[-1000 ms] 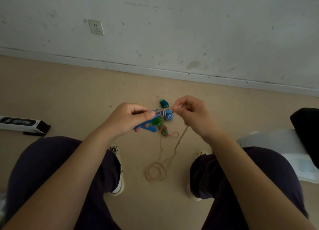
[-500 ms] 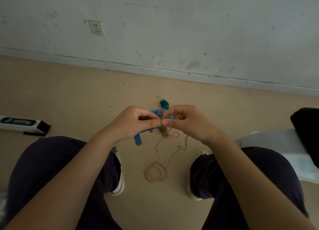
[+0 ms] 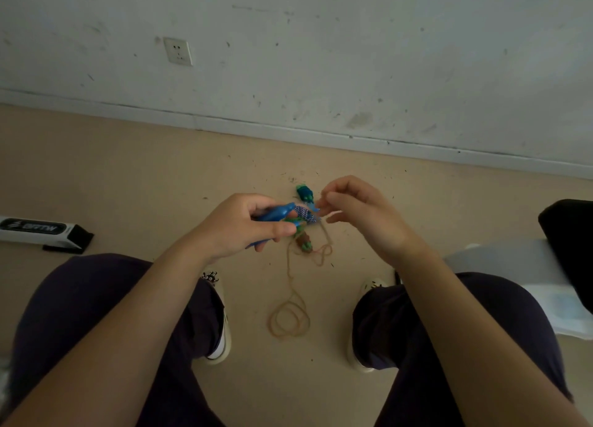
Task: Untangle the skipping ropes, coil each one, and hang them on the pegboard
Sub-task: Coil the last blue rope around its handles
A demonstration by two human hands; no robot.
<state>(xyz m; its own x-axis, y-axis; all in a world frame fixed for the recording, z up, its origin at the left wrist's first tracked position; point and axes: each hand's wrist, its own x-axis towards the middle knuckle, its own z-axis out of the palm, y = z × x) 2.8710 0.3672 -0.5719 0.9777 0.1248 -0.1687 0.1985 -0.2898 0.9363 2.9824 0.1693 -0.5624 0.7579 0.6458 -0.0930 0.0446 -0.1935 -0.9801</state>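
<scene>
My left hand [image 3: 244,226] grips the blue handles [image 3: 276,213] of a skipping rope, with blue-and-white rope [image 3: 305,214] wound round them. My right hand [image 3: 356,211] pinches a thin tan rope [image 3: 290,279] just right of the bundle. That tan rope hangs down and ends in loose loops [image 3: 288,319] on the floor between my feet. A green handle [image 3: 304,193] lies on the floor beyond the hands. Another green-and-brown handle [image 3: 303,242] hangs just below the bundle.
I sit facing a white wall with a socket [image 3: 178,51]. A white and black box [image 3: 38,231] lies on the beige floor at the left. Grey and white sheets [image 3: 519,266] and a dark object [image 3: 568,234] are at the right.
My hands met at the bundle half a second ago. Now my right hand has drawn away to the right and up with the tan rope; my left hand tilted the blue handles.
</scene>
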